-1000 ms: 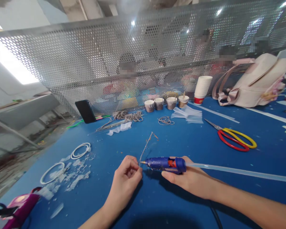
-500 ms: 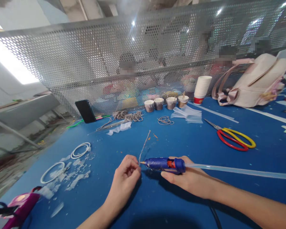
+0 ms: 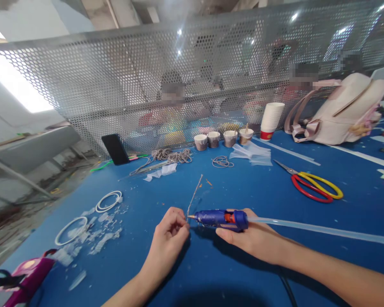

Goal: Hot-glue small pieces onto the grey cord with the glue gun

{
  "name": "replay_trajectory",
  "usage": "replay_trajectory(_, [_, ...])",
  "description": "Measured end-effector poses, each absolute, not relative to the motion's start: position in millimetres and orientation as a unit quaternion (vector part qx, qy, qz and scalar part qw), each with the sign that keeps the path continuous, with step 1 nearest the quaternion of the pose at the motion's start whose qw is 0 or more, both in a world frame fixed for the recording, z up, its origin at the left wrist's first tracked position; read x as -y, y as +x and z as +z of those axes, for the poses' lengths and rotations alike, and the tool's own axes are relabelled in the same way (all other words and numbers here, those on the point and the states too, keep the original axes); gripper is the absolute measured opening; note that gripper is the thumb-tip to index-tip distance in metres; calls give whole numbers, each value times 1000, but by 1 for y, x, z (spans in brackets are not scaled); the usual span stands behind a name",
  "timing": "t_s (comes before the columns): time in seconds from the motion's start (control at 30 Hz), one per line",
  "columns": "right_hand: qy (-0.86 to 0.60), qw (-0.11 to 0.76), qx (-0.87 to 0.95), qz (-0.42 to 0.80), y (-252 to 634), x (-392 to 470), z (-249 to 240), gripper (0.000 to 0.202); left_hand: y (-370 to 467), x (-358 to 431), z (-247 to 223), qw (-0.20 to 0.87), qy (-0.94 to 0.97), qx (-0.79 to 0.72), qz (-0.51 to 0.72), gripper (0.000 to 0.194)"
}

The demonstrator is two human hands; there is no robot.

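Strand (image 3: 195, 193) swung slightly left, slants away rightward; glue gun (image 3: 211, 218) points left.

Blue table (image 3: 131, 243), perforated metal screen (image 3: 115, 72), bright window (image 3: 14, 79)

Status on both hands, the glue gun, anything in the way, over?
Left hand pinching thin strand. Right hand gripping glue gun, nozzle beside strand. No obstruction visible at nozzle.
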State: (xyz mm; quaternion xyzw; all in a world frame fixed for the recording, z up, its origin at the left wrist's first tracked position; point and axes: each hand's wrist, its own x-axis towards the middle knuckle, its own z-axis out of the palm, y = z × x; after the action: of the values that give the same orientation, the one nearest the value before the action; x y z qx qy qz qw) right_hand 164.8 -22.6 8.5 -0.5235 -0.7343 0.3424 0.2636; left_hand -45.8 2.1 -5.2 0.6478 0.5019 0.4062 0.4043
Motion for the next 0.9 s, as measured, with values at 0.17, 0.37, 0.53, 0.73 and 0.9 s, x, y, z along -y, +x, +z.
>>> replay_trajectory(0.17, [-506,272,735,359,166,20,10,25,-46,-1,-4,403,646,-506,406,19])
replay_trajectory(0.37, [-515,307,716,358,165,21,6,23,-45,-1,-4,388,651,-501,418,18])
replay_trajectory(0.53, [-495,327,713,374,164,20,8,24,-45,-3,-5,376,661,-497,417,19])
replay_trajectory(0.73, [-521,285,687,417,168,18,11,33,-46,-5,-4,372,659,-493,428,18])
replay_trajectory(0.9, [-556,306,661,401,177,-1,7,38,-46,-8,-2,365,631,-516,450,16])
